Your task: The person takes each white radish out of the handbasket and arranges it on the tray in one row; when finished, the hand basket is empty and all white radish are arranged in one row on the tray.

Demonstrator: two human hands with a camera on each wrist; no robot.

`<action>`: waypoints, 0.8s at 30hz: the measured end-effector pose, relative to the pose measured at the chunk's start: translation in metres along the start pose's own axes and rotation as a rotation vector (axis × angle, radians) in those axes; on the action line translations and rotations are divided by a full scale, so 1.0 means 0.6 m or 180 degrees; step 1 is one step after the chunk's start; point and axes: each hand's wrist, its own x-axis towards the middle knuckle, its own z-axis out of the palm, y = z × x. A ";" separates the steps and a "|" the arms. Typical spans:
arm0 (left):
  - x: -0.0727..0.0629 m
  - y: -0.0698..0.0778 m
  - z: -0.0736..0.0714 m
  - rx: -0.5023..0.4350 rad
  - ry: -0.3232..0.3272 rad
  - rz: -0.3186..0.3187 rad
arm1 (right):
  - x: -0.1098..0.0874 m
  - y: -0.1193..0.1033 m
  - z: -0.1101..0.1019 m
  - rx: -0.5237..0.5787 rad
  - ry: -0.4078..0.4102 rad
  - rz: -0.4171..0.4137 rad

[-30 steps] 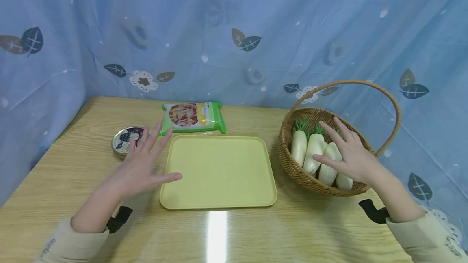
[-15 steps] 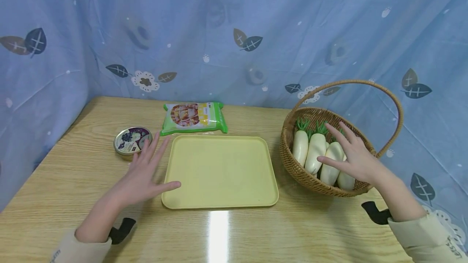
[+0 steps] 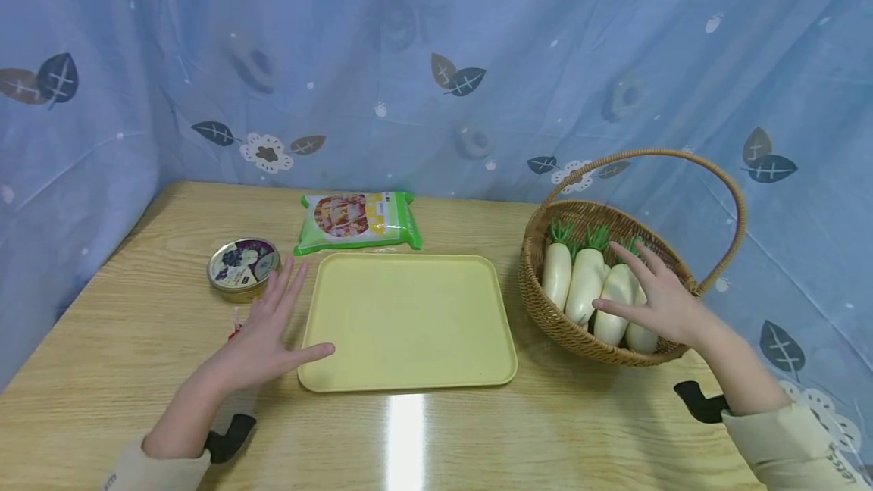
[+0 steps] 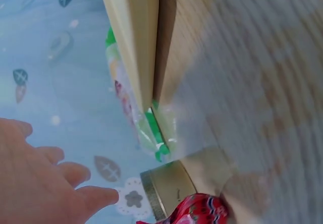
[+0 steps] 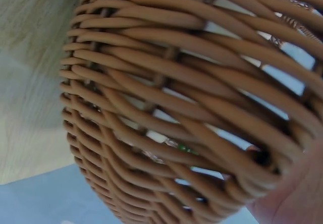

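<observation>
A blue curtain (image 3: 382,97) printed with leaves and flowers hangs around my wood-grain table (image 3: 491,438), glare streaking its near part. The wicker basket (image 3: 569,336) stands at right, handle arching high, holding green-topped white radishes (image 3: 586,286); my right hand (image 3: 658,300), fingers apart, partly covers them. The yellow tray (image 3: 409,317) lies mid-table, its left edge overlapped by my left hand (image 3: 262,339), fingers likewise spread. Behind the tray sits a green-edged packet (image 3: 361,220), leftward a round tin (image 3: 243,265), and near that a red-wrapped item (image 4: 202,211), mostly hidden behind my left hand from above.
</observation>
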 end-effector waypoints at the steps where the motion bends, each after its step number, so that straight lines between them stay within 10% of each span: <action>1: 0.000 -0.001 0.001 -0.0033 -0.0002 0.0002 | 0.000 0.001 0.001 -0.0006 -0.0017 0.0024; 24: 0.008 -0.018 0.026 -0.0530 -0.0070 -0.0160 | 0.001 0.016 0.012 -0.0074 -0.0013 0.0138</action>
